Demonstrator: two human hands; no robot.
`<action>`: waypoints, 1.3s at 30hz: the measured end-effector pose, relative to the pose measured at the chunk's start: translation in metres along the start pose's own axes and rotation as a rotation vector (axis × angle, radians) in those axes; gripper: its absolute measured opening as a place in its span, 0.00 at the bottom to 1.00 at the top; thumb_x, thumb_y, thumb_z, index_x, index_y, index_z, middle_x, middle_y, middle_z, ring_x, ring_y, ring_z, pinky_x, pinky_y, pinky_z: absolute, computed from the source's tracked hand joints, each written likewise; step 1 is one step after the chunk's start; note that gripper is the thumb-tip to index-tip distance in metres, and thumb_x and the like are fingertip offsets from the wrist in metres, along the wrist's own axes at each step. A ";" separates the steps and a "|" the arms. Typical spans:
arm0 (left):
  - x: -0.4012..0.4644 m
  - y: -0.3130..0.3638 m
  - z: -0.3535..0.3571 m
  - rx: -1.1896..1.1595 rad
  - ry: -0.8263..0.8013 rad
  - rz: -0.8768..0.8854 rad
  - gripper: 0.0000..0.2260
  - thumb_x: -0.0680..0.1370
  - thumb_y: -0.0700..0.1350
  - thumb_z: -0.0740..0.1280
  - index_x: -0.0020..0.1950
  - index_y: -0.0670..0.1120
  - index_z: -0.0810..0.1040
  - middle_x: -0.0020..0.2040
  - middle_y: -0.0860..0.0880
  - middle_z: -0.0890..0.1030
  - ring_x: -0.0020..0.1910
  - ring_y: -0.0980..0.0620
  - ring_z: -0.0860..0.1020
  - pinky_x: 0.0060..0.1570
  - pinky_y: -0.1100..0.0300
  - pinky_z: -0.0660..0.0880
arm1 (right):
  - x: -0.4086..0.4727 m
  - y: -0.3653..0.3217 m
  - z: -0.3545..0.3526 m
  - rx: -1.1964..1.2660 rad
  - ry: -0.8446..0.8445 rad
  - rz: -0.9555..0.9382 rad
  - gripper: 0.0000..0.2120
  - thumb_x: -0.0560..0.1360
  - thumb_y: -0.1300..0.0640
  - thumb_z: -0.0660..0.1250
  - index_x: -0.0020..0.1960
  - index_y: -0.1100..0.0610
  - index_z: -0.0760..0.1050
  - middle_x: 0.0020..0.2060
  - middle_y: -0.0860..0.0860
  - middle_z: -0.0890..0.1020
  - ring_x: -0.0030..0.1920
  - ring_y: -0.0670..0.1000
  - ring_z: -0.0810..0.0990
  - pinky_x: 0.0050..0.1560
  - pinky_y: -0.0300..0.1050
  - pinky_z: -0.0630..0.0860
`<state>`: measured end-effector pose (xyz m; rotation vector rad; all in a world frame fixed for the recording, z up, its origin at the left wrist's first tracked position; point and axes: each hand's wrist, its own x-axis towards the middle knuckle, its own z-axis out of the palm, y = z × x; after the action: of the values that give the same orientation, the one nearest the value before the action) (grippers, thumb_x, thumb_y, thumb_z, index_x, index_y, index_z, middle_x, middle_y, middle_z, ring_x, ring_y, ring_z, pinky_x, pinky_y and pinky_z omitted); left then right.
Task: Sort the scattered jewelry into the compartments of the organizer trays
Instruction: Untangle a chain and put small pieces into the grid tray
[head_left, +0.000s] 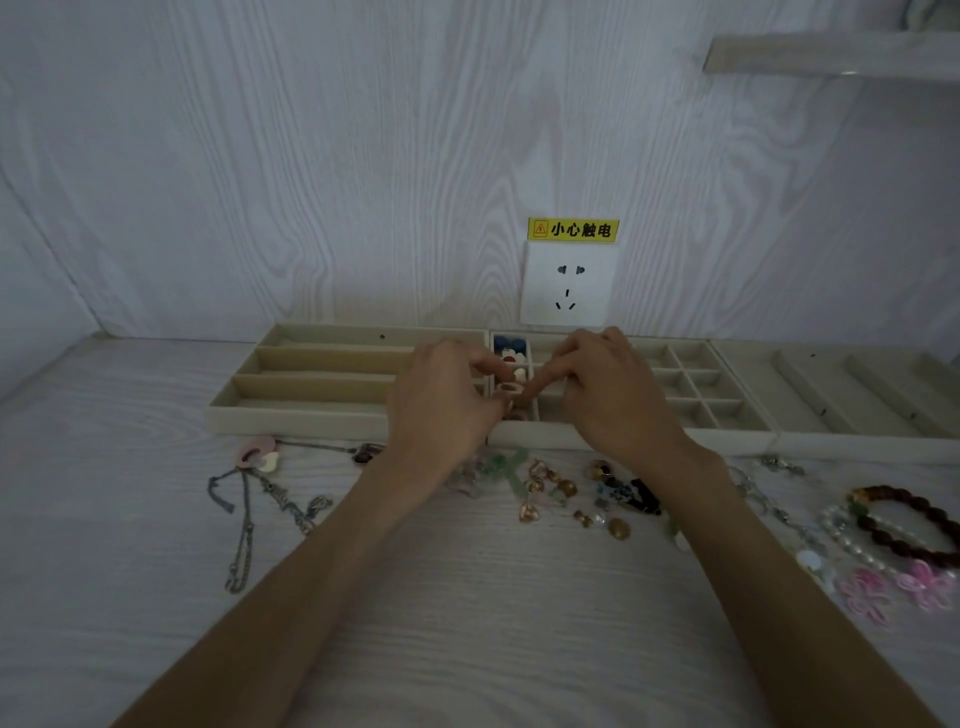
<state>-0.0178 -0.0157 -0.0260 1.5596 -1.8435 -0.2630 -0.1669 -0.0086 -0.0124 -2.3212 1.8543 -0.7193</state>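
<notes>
Both hands work over the middle tray (691, 387), in its narrow column of small cells. Left hand (441, 400): thumb and forefinger curl toward a small pale ring (508, 388) at the fingertips; it looks pinched, though the contact itself is partly hidden. Right hand (605, 387): forefinger extended down to the same ring, other fingers curled under; I cannot tell whether it grips anything or only steadies the piece. The ring sits at the cell column, between the two hands' fingertips, just above or on a divider; which cell it belongs to is unclear. Handling, as a judgement: the ring is light, rigid and smooth, so apt to slip or roll; best taken across the band with two fingertips and set down low rather than dropped. Appearance: pinkish-white band, small, glossy. Beyond the fingertips, cells hold blue pieces (506, 344) and a white-and-red piece (511, 357). Nearer than the wrists, loose on the table (467, 649): gold earrings (540, 486), likely light and snag-prone; left of the left wrist, chains (244, 525), limp, best lifted at mid-length; right of the right forearm, a dark bead bracelet (904, 525), firm beads, easy to hook. The long-slot tray (311, 387) lies left of the left hand.
</notes>
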 end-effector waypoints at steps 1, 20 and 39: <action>0.000 0.000 0.000 -0.013 -0.003 -0.006 0.08 0.69 0.49 0.74 0.46 0.57 0.82 0.49 0.54 0.80 0.45 0.55 0.76 0.36 0.63 0.66 | 0.001 0.000 0.000 0.028 0.010 0.017 0.22 0.74 0.69 0.58 0.49 0.45 0.82 0.48 0.48 0.76 0.48 0.48 0.64 0.48 0.41 0.62; -0.002 -0.002 0.001 -0.071 -0.038 0.022 0.09 0.72 0.49 0.71 0.52 0.55 0.82 0.51 0.56 0.80 0.45 0.58 0.74 0.37 0.64 0.67 | 0.003 0.003 0.010 0.074 -0.037 0.027 0.23 0.73 0.69 0.56 0.52 0.47 0.82 0.51 0.51 0.79 0.54 0.54 0.71 0.55 0.50 0.69; -0.037 -0.113 -0.146 0.205 -0.566 -0.176 0.15 0.72 0.51 0.66 0.59 0.54 0.77 0.55 0.54 0.77 0.54 0.53 0.76 0.53 0.63 0.72 | 0.004 -0.124 0.040 0.114 -0.253 -0.379 0.10 0.74 0.57 0.66 0.53 0.49 0.82 0.46 0.47 0.82 0.49 0.48 0.77 0.49 0.43 0.74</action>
<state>0.1617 0.0299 0.0037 1.9353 -2.2100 -0.6717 -0.0389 0.0110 -0.0030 -2.5737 1.2548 -0.5142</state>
